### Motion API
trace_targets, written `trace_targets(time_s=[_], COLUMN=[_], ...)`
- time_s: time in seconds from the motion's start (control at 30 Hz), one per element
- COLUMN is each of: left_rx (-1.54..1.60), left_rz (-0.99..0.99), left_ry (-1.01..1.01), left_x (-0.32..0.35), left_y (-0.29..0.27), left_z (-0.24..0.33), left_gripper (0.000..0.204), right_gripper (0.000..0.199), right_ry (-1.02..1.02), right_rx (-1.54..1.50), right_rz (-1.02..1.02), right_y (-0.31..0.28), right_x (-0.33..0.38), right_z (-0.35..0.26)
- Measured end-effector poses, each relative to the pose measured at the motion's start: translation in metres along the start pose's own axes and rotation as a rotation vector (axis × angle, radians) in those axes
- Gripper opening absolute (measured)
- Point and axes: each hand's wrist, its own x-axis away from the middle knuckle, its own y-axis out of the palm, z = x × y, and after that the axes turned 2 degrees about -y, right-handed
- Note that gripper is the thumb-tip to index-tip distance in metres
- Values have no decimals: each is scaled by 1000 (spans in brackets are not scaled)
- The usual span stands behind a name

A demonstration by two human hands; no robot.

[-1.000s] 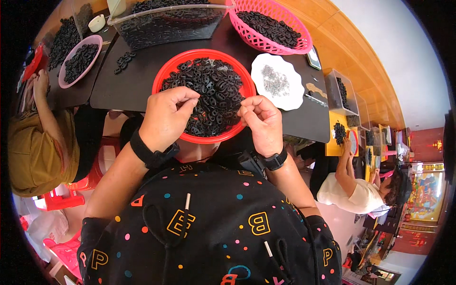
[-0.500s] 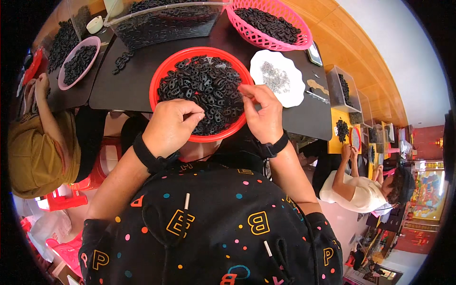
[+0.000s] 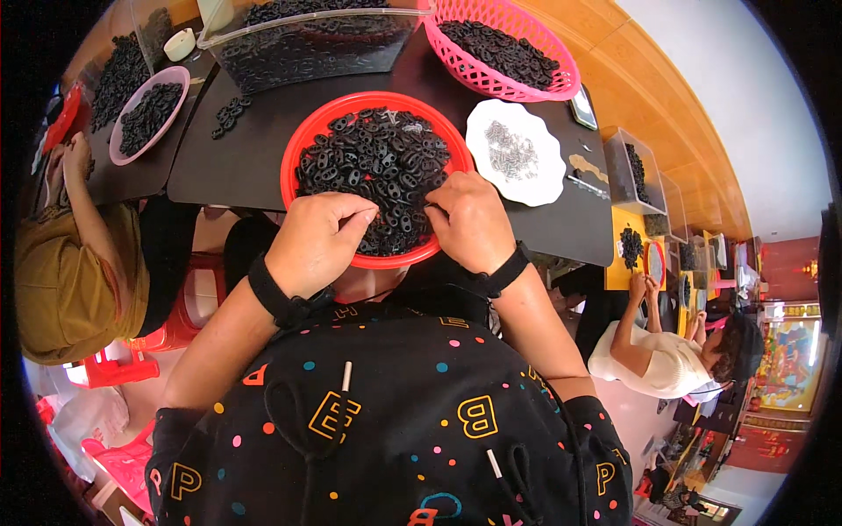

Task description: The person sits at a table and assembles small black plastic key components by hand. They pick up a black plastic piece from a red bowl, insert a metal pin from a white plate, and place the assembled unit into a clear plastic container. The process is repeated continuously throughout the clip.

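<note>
A round red basin (image 3: pixel 294 145) in front of me is heaped with small black plastic pieces (image 3: pixel 368 158), many with two holes. Over its near left part, my left hand (image 3: pixel 316 237) has thumb and forefinger pinched together; whatever lies between the tips is too small to make out. Above the near right rim, my right hand (image 3: pixel 469 219) is also closed in a pinch, its fingertips over the black pieces and their contents hidden. Beside it, to the right of the basin, a white scalloped plate (image 3: pixel 544 175) carries many tiny silvery metal parts (image 3: pixel 510 149).
Behind the basin stand a clear plastic bin (image 3: pixel 316 57) and a pink basket (image 3: pixel 557 83), both with black pieces. A pale pink bowl (image 3: pixel 123 153) and a loose cluster (image 3: pixel 230 117) lie left. Other people sit left (image 3: pixel 74 272) and right (image 3: pixel 653 359).
My right hand has moved left and slightly down from the basin's right rim by the plate, and its fingers have closed in. My left hand keeps its pinch nearly in place.
</note>
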Motion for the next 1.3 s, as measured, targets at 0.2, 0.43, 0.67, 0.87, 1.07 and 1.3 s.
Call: trace_targets(time_s=[0.2, 0.43, 0.67, 0.87, 1.07, 1.3], left_rx=[-2, 58, 57, 30, 83, 99], left_rz=[13, 39, 30, -33, 6, -2], left_ry=[-13, -28, -10, -42, 4, -18], left_x=[1, 3, 2, 2, 2, 2], left_y=[-3, -3, 0, 0, 4, 4], left_z=[-1, 0, -5, -4, -6, -5], left_gripper=[10, 11, 12, 11, 12, 11], right_gripper=[6, 5, 9, 9, 6, 3], right_ry=[32, 23, -69, -46, -24, 210], right_rx=[56, -8, -282, -153, -57, -417], right_rz=[-57, -37, -210, -207, -108, -33], right_y=[4, 0, -10, 3, 10, 7], right_x=[-3, -4, -3, -5, -1, 1], right_z=[-4, -6, -28, -29, -24, -26])
